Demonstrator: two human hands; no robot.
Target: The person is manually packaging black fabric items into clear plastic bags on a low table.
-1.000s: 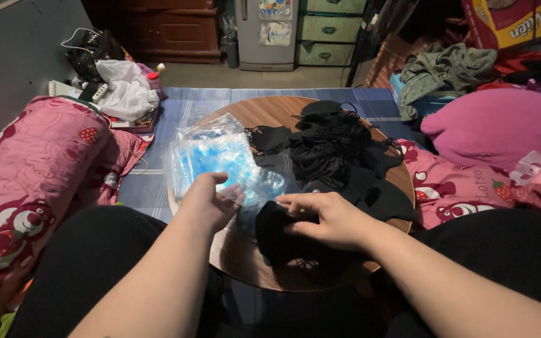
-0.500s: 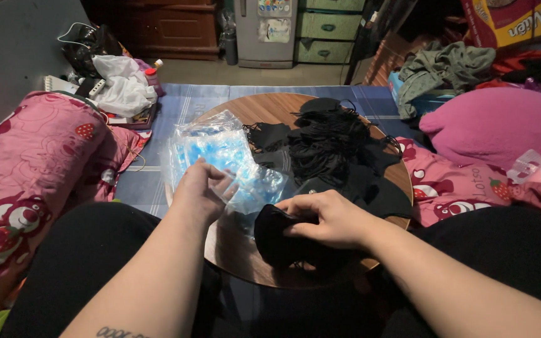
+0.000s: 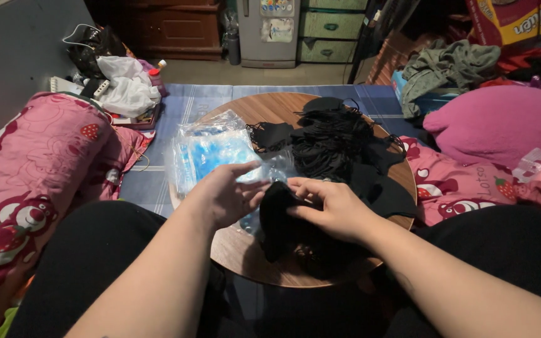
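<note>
Your right hand (image 3: 336,209) pinches a small stack of black fabric face masks (image 3: 281,219) over the near part of the round wooden table (image 3: 239,250). Your left hand (image 3: 223,197) hovers open just beside the stack, fingers perhaps touching it. Beyond the grip lie clear plastic bags with blue contents (image 3: 211,150) and a loose black mask pile (image 3: 336,147).
</note>
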